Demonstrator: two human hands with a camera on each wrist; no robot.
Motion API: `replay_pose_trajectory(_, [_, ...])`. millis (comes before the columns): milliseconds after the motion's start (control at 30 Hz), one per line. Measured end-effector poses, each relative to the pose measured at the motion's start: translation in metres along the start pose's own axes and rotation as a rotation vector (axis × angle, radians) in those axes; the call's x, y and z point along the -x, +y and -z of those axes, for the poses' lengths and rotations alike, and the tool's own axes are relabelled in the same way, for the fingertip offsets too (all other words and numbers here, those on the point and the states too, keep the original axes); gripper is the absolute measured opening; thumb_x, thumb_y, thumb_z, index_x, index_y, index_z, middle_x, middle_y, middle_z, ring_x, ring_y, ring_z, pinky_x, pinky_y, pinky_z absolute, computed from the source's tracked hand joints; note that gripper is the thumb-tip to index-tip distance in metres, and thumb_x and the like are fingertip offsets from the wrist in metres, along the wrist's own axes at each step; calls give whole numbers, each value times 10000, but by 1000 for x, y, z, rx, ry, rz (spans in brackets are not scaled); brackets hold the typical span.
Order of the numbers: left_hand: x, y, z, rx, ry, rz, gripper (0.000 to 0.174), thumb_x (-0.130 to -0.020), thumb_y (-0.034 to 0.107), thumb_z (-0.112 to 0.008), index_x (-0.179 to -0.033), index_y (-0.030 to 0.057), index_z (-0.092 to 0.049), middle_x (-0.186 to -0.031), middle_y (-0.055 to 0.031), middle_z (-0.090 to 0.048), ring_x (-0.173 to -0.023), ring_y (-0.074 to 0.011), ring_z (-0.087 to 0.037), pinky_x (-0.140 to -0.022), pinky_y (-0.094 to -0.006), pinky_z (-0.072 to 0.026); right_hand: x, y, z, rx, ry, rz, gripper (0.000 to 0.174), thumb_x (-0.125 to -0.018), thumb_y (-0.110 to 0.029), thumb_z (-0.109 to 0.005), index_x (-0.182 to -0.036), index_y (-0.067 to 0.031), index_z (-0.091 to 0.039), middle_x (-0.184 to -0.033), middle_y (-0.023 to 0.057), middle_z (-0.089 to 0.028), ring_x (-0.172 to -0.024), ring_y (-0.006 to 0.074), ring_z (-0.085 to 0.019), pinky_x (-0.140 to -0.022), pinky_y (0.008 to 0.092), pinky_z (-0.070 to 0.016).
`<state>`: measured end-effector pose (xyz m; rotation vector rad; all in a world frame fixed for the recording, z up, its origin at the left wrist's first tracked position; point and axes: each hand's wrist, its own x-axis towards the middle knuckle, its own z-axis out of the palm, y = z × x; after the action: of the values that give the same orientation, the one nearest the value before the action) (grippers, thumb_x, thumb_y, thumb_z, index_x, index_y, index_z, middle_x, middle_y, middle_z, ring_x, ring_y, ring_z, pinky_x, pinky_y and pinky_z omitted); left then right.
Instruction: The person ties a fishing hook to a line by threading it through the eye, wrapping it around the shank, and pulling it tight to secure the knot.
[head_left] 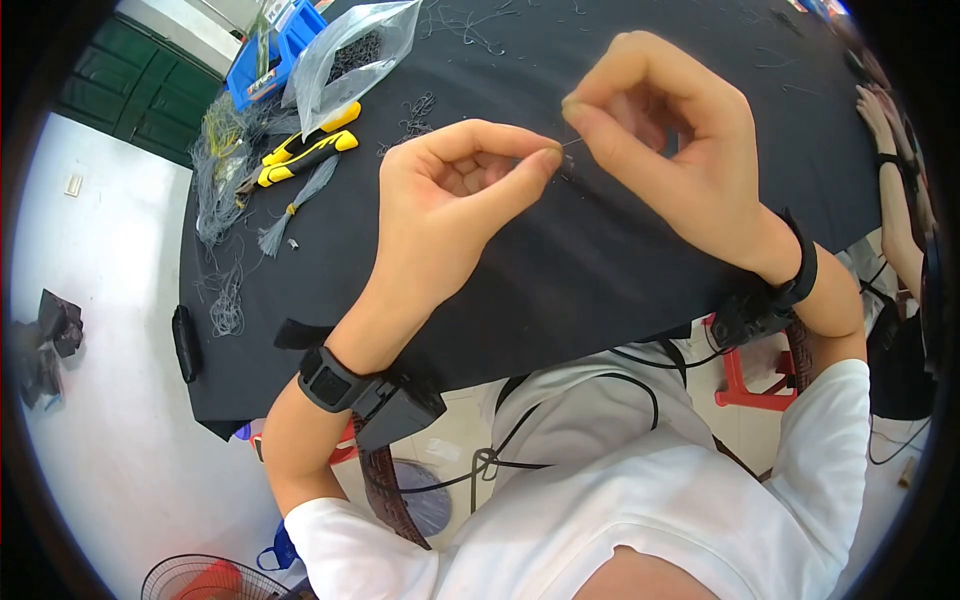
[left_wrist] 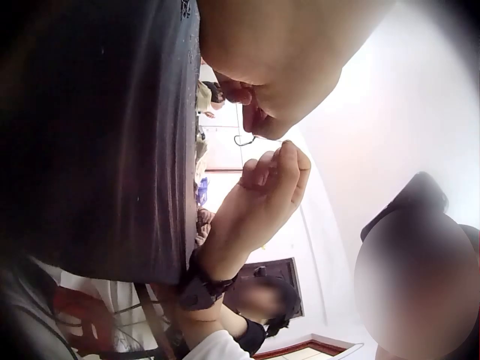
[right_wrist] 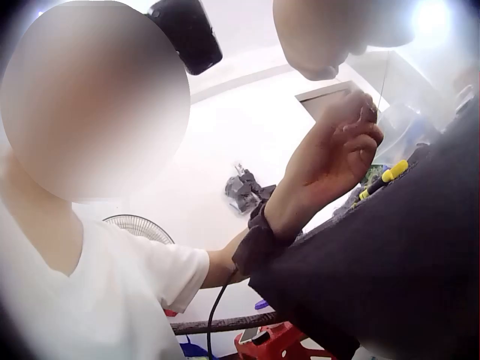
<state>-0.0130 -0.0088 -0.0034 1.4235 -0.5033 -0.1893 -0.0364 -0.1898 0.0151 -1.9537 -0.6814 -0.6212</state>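
Observation:
Both hands are raised over the black-covered table, fingertips close together. The left hand (head_left: 435, 205) pinches a small fish hook (left_wrist: 241, 141) between thumb and index finger; its bend shows just beside the fingertips in the left wrist view. A thin fishing line (head_left: 573, 141) runs from there to the right hand (head_left: 690, 140), which pinches it between thumb and index finger. In the right wrist view the line (right_wrist: 384, 81) stretches between the two hands. The other fingers of both hands are curled in.
Yellow-and-black pliers (head_left: 305, 160) lie at the left beside a bundle of grey line (head_left: 300, 205). Behind them are a clear plastic bag (head_left: 318, 75) of dark hooks and a blue bin (head_left: 245, 75). Loose hooks (head_left: 420, 110) are scattered nearby. Another person's arm (head_left: 900, 210) rests at the right edge.

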Motion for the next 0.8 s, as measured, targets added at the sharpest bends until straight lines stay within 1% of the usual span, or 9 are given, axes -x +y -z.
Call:
replay_pose_trajectory(167, [1, 0, -3, 4, -29, -5, 106, -784, -13, -649, -885, -46, -650, -770, -23, -628, -628, -10, -524, -553, -123, -388, -1, 3, -2, 14, 4, -24, 42, -791, -7, -600, -795, -32, -566, -663, -59, -484, -562, 1, -365, -509, 168, -281])
replay_pose_trajectory(267, [2, 3, 0, -105, -60, 21, 104, -779, -22, -646, -880, -47, -649, -790, -33, -636, -609, 4, -506, -516, -119, -360, 0, 14, -3, -26, -9, -26, 42, -801, -27, -599, -787, -37, -561, -658, -63, -481, -562, 1, -360, -515, 170, -283])
replay_pose_trajectory(367, [2, 4, 1, -100, -69, -22, 101, -779, -23, -643, -877, -45, -651, -808, -45, -641, -586, 18, -483, -482, -116, -327, 0, 17, -3, -53, -31, -67, 49, -810, -47, -599, -786, -38, -557, -668, -64, -482, -580, -2, -368, -521, 171, -285])
replay_pose_trajectory(467, [3, 2, 3, -45, -50, -70, 112, -787, -16, -638, -895, -44, -648, -817, -55, -643, -627, -1, -515, -525, -122, -369, 2, 23, -4, -114, -95, -171, 65, -827, -76, -595, -797, -36, -553, -684, -63, -485, -604, -3, -378, -530, 172, -297])
replay_pose_trajectory(567, [4, 4, 7, -18, -51, -58, 120, -811, 27, -618, -919, -16, -644, -911, -50, -644, -810, -80, -580, -729, -191, -438, 5, 30, -13, -286, -143, -310, 103, -785, -126, -605, -762, -30, -576, -597, -57, -456, -527, 14, -369, -472, 191, -306])
replay_pose_trajectory(600, [4, 4, 8, -11, -43, -41, 124, -816, 42, -619, -925, -10, -648, -906, -43, -644, -788, -65, -567, -698, -179, -424, 7, 30, -15, -344, -176, -364, 112, -787, -132, -602, -767, -25, -573, -603, -54, -463, -530, 17, -380, -475, 191, -316])
replay_pose_trajectory(667, [4, 4, 9, 5, -26, -5, 135, -825, 74, -619, -935, 3, -654, -897, -28, -643, -745, -34, -541, -638, -153, -396, 11, 28, -21, -378, -215, -379, 110, -788, -129, -598, -768, -25, -567, -604, -51, -465, -533, 18, -382, -479, 190, -316])
replay_pose_trajectory(767, [1, 0, 7, 64, 72, 48, 149, -829, 109, -630, -947, 22, -661, -881, -8, -641, -690, 5, -492, -560, -135, -336, 12, 20, -23, -388, -250, -391, 117, -789, -125, -595, -755, -24, -546, -602, -46, -448, -551, 24, -381, -489, 197, -316])
replay_pose_trajectory(800, [1, 0, 7, 86, 85, 58, 151, -823, 88, -635, -946, 3, -654, -885, -37, -647, -733, -35, -534, -629, -160, -380, 13, 19, -23, -389, -254, -394, 117, -788, -123, -595, -751, -25, -542, -601, -45, -442, -555, 25, -378, -490, 200, -314])
